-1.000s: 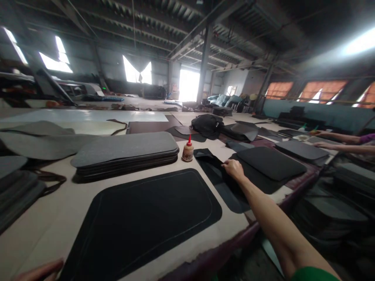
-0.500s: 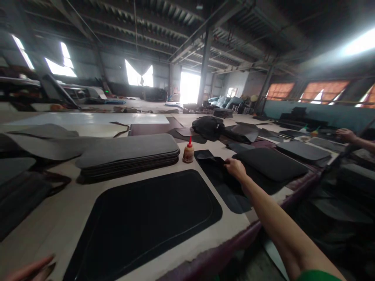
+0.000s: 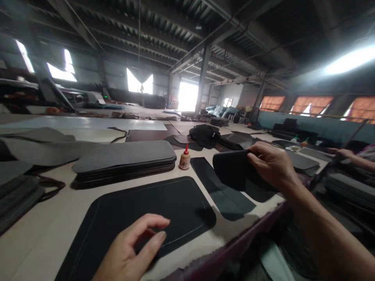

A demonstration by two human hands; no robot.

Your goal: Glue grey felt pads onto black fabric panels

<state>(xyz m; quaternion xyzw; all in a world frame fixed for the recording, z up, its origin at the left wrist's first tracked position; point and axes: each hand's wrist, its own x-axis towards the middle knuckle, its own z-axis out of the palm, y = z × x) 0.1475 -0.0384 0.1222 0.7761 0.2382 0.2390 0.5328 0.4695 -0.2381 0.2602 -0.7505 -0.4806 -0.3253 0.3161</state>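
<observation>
A large black panel (image 3: pixel 131 203) with rounded corners and a pale line near its edge lies flat on the table. Over its near part is my left hand (image 3: pixel 134 246), thumb and fingers apart with nothing between them. My right hand (image 3: pixel 268 160) pinches the upper edge of a smaller black panel (image 3: pixel 230 168), which is raised and tilted off the table. Beneath and left of that panel, a dark strip of sheet material (image 3: pixel 216 191) lies on the table. A small bottle (image 3: pixel 184 160) with a red nozzle stands beyond the large panel.
A stack of grey-topped rounded pieces (image 3: pixel 125 156) lies behind the large panel. More dark pieces (image 3: pixel 17 191) are piled at far left. A black bundle (image 3: pixel 204 135) sits farther back. At right, another person's hand (image 3: pixel 345 153) shows beside the table.
My right hand has gone from the dark strip to the smaller black panel and lifted it. My left hand has come in over the large panel. The strip now lies flatter.
</observation>
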